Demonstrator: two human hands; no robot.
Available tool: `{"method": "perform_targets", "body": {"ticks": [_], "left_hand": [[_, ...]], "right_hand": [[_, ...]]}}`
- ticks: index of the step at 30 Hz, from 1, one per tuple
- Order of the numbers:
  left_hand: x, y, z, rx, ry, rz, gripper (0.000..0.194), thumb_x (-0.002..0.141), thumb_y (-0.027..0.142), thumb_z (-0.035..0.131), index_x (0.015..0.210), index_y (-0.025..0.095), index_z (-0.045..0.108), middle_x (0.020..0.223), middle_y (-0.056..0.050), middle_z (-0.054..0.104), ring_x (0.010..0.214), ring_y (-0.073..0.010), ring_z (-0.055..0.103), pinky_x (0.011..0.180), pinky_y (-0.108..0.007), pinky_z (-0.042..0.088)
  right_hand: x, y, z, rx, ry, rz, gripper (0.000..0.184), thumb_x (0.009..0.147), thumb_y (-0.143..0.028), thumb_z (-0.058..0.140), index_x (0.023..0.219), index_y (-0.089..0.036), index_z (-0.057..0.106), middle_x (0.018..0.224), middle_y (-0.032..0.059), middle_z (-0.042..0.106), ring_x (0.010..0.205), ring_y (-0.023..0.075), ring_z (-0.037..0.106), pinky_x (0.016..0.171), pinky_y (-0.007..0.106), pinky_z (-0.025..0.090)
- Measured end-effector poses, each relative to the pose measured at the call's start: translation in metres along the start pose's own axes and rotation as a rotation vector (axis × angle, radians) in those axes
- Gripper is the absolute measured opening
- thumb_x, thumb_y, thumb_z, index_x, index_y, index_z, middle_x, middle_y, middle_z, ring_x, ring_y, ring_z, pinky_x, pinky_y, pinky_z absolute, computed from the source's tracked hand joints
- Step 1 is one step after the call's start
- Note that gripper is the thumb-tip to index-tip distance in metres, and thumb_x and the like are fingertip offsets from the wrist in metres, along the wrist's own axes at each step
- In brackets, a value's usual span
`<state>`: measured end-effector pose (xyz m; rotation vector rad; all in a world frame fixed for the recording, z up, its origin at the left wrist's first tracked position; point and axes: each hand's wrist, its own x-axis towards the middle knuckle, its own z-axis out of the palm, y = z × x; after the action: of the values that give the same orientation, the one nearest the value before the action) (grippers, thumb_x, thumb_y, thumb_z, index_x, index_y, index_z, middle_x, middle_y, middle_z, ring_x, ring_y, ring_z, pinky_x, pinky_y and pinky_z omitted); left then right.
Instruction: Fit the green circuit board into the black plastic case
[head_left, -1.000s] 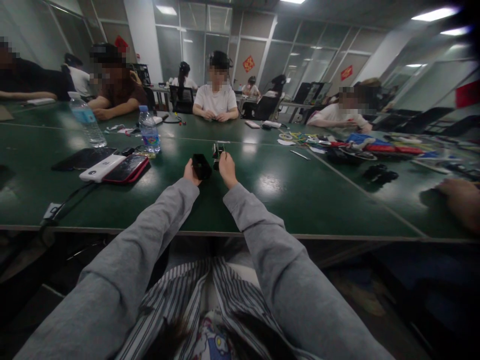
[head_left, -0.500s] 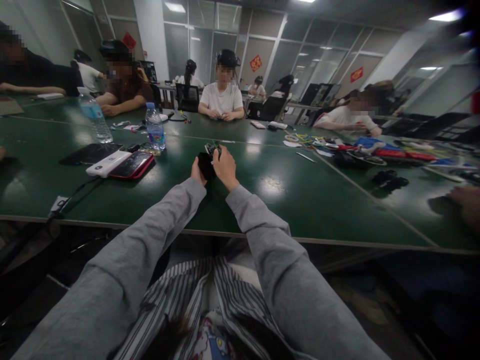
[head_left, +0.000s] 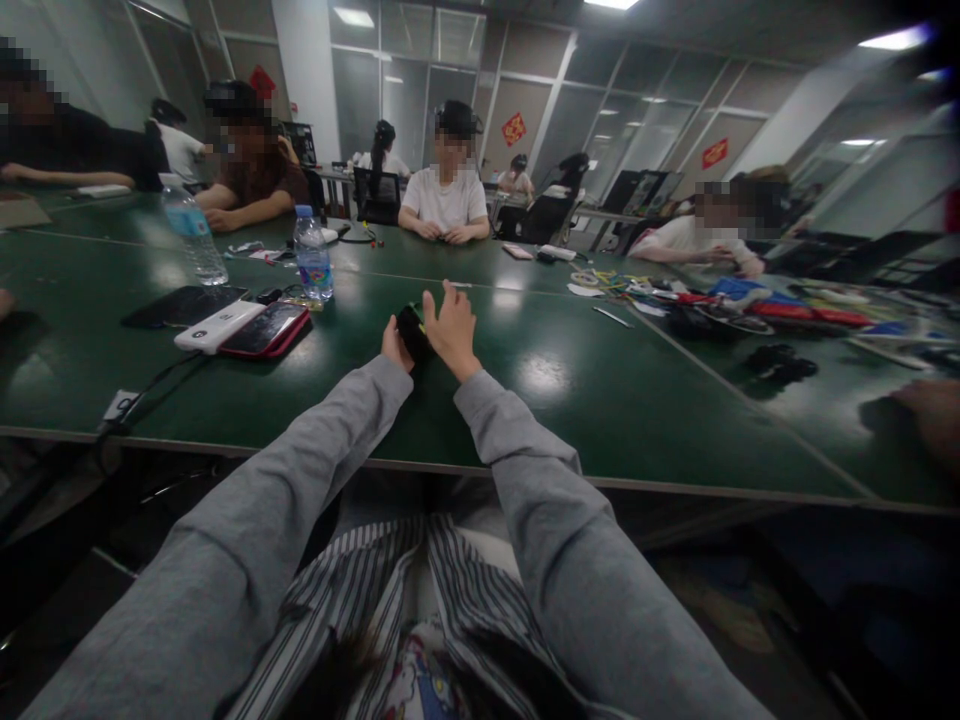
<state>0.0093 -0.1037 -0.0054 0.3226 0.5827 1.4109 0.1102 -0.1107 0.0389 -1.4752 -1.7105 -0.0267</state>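
Observation:
In the head view my left hand [head_left: 396, 345] is closed around a small dark object [head_left: 412, 330] with a bit of green and yellow at its edge. Its kind is too small and dark to make out. Just right of it, my right hand [head_left: 451, 328] has its fingers raised and apart, with nothing visible in them. Whether its thumb side touches the dark object I cannot tell. Both hands are above the green tabletop [head_left: 555, 420], a little in from the near edge.
Left of my hands lie a phone in a red case [head_left: 268, 330], a white power bank [head_left: 223, 326] with a cable, and a black tablet-like slab [head_left: 180, 306]. Two water bottles, one small [head_left: 313, 262], stand behind. Cables and a pile [head_left: 757, 300] lie right. People sit around the table.
My right hand has loosened from the held object, its fingers now lifted and spread. The light-coloured part seen at the object's top no longer shows. My left hand keeps its hold.

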Motion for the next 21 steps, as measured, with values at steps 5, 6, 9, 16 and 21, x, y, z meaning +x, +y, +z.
{"method": "perform_targets", "body": {"ticks": [5, 6, 9, 16, 21], "left_hand": [[0.000, 0.004, 0.001, 0.015, 0.102, -0.030, 0.056, 0.106, 0.053, 0.042, 0.140, 0.013, 0.061, 0.106, -0.014, 0.076, 0.111, -0.0284, 0.072, 0.105, -0.042, 0.054], [0.000, 0.004, 0.001, 0.021, 0.112, -0.030, 0.055, 0.106, 0.053, 0.043, 0.140, 0.013, 0.062, 0.104, -0.014, 0.076, 0.111, -0.0285, 0.072, 0.105, -0.042, 0.054], [0.000, 0.005, 0.001, 0.033, 0.111, -0.028, 0.053, 0.105, 0.052, 0.044, 0.138, 0.015, 0.063, 0.104, -0.013, 0.076, 0.108, -0.0289, 0.073, 0.103, -0.043, 0.055], [0.001, 0.005, 0.000, 0.056, 0.090, -0.010, 0.054, 0.105, 0.051, 0.043, 0.142, 0.015, 0.060, 0.104, -0.014, 0.076, 0.104, -0.0290, 0.074, 0.099, -0.043, 0.057], [-0.001, 0.008, 0.002, 0.042, 0.068, -0.029, 0.055, 0.106, 0.051, 0.040, 0.141, 0.013, 0.060, 0.101, -0.014, 0.077, 0.103, -0.0289, 0.075, 0.098, -0.043, 0.058]], "right_hand": [[0.024, 0.016, -0.018, 0.197, 0.245, 0.063, 0.060, 0.110, -0.053, 0.020, 0.154, -0.020, 0.042, 0.147, 0.0221, 0.050, 0.144, 0.0340, 0.047, 0.112, 0.059, 0.045], [0.025, 0.018, -0.020, 0.234, 0.258, 0.077, 0.060, 0.110, -0.054, 0.019, 0.155, -0.020, 0.042, 0.148, 0.0218, 0.049, 0.145, 0.0339, 0.046, 0.113, 0.060, 0.044], [0.024, 0.021, -0.021, 0.300, 0.260, 0.101, 0.060, 0.110, -0.054, 0.019, 0.155, -0.021, 0.041, 0.148, 0.0213, 0.047, 0.146, 0.0337, 0.044, 0.116, 0.063, 0.040], [0.021, 0.024, -0.014, 0.292, 0.278, 0.112, 0.061, 0.110, -0.053, 0.018, 0.153, -0.018, 0.044, 0.145, 0.0210, 0.051, 0.143, 0.0300, 0.049, 0.119, 0.057, 0.040], [0.018, 0.032, 0.001, 0.416, 0.176, 0.218, 0.055, 0.109, -0.050, 0.026, 0.146, -0.017, 0.048, 0.137, 0.0203, 0.059, 0.134, 0.0276, 0.055, 0.117, 0.051, 0.041]]}}
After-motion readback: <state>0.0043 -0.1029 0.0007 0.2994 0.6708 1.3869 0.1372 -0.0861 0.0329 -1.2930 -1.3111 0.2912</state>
